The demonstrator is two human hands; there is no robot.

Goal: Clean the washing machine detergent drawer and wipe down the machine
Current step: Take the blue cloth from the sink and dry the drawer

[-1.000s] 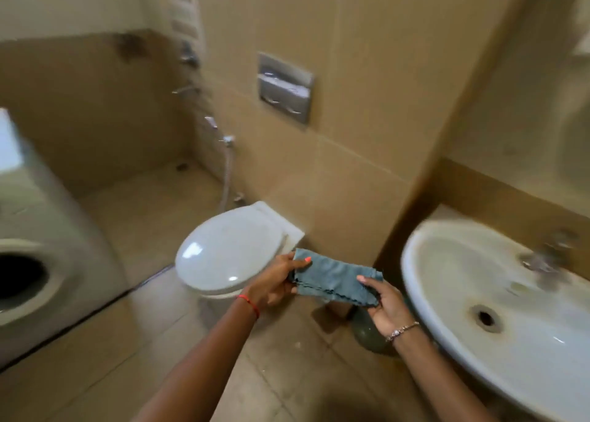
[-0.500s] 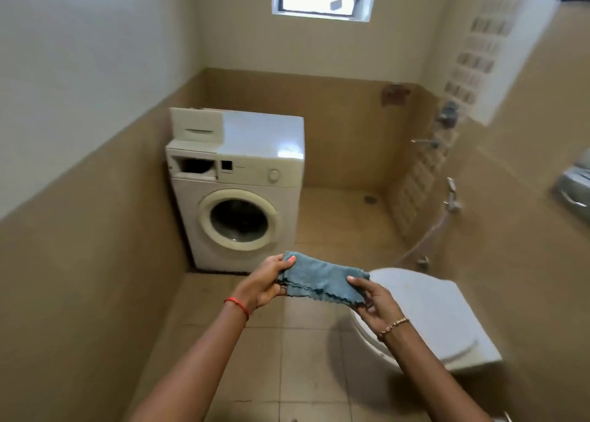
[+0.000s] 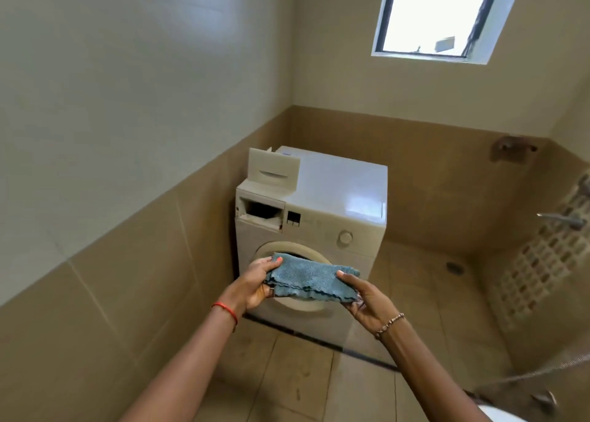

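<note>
A white front-loading washing machine stands against the left wall ahead of me. Its detergent drawer has been taken out and rests on the machine's top at the left, leaving the drawer slot open and dark. I hold a folded blue-grey cloth stretched between both hands in front of the round door. My left hand grips its left end and my right hand grips its right end.
Beige tiled walls close in on the left and behind the machine. A window sits high on the back wall. Taps and a lattice panel are on the right wall, a floor drain beside the machine.
My view has swung from the toilet and sink to the washing machine, which is now nearer. Both hands keep holding the cloth the same way.
</note>
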